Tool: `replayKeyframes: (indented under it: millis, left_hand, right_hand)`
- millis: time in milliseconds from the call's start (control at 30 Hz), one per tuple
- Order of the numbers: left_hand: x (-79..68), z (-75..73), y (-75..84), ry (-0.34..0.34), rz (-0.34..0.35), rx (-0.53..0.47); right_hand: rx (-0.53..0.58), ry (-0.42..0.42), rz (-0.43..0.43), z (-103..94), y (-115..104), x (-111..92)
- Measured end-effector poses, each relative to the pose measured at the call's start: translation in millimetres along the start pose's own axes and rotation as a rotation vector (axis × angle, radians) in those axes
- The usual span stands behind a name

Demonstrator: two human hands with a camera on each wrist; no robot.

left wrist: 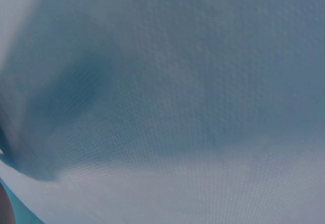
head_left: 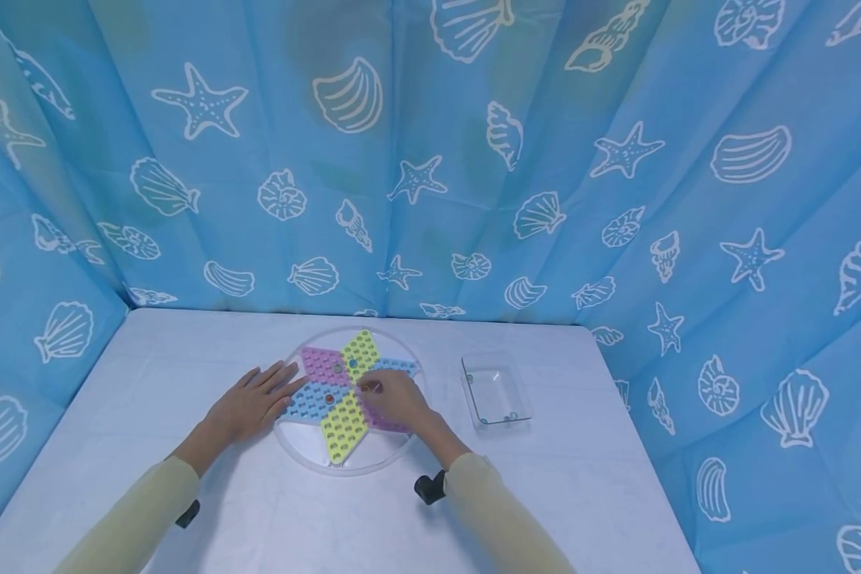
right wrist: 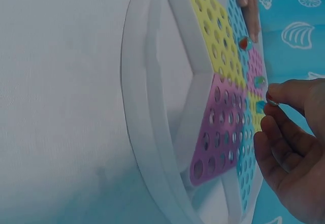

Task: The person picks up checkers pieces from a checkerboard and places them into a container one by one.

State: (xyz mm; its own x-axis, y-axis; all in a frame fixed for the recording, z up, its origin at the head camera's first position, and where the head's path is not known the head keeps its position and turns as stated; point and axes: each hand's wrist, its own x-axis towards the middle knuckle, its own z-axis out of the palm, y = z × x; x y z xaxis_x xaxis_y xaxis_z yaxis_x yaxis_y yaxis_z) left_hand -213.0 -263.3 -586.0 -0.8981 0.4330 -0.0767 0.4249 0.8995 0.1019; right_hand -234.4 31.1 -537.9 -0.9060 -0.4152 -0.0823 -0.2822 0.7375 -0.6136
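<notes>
Here, right hand pinches marble; left hand touches star board.

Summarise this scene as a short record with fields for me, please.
Left hand: fingers straight, over left edge of game board
Right hand: pinches a marble over the board
On board: red marble on blue, green marble on pink, blue marble on yellow
Clear dish: right of board, more marbles inside
Surface: white table
Backdrop: blue patterned curtain

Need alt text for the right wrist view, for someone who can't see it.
The right hand pinches a marble over a round board with pink, yellow and blue holed sections. Three other marbles sit on it; the left hand partly shows at top.
</notes>
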Motion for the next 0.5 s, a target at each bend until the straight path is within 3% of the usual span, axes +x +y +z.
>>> replayKeyframes:
  millis: [167,500]
  left_hand:
    - [-0.9,-0.8,1.1,0.011,0.006,0.014]
    - [-1.0,0.2,1.1,0.007,0.0,0.012]
  right_hand:
    - [0.036,0.038,-0.042,-11.7,11,-3]
    - [0.057,0.091,-0.044,-44.3,28,-7]
